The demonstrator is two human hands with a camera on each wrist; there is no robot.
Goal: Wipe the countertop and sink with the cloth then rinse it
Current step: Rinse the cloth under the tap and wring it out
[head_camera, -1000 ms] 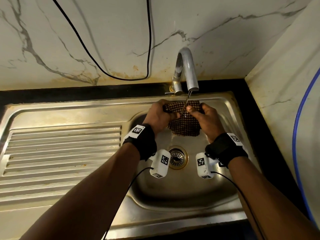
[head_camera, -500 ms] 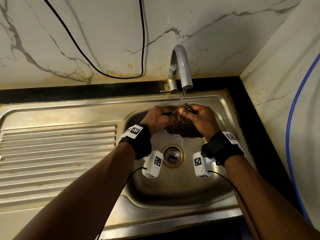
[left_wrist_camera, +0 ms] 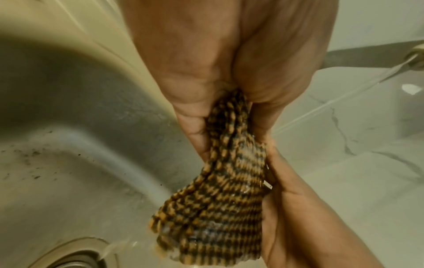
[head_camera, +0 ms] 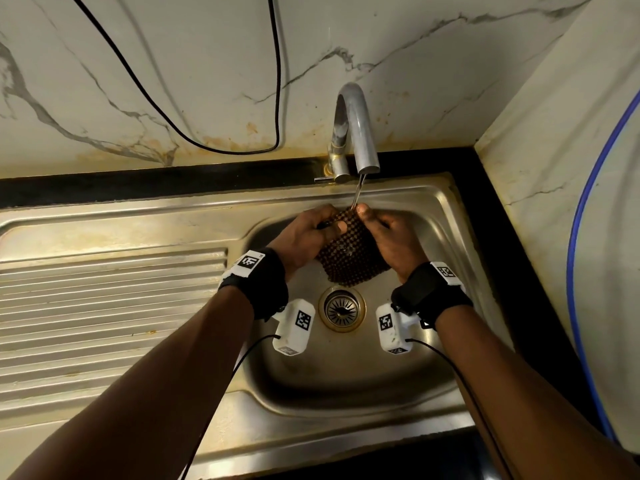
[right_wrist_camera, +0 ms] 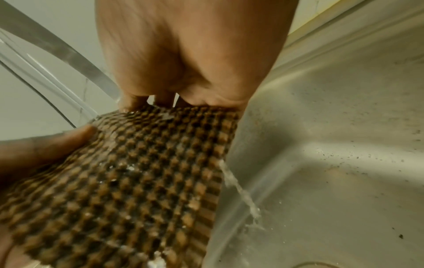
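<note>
A brown and black checked cloth hangs between my two hands over the steel sink basin. My left hand grips its left edge and my right hand grips its right edge. A thin stream of water falls from the tap onto the cloth's top edge. In the left wrist view the cloth bunches out of my left hand's curled fingers. In the right wrist view the wet cloth spreads below my right hand, and water runs off its edge.
The drain lies just below the cloth. A ribbed steel draining board stretches to the left. A black cable loops on the marble wall behind, and a blue hose runs down the right wall.
My hands have turned the cloth from spread wide across to hanging more lengthwise under the stream. The head view has drifted slightly, so the sink sits lower and more to the right.
</note>
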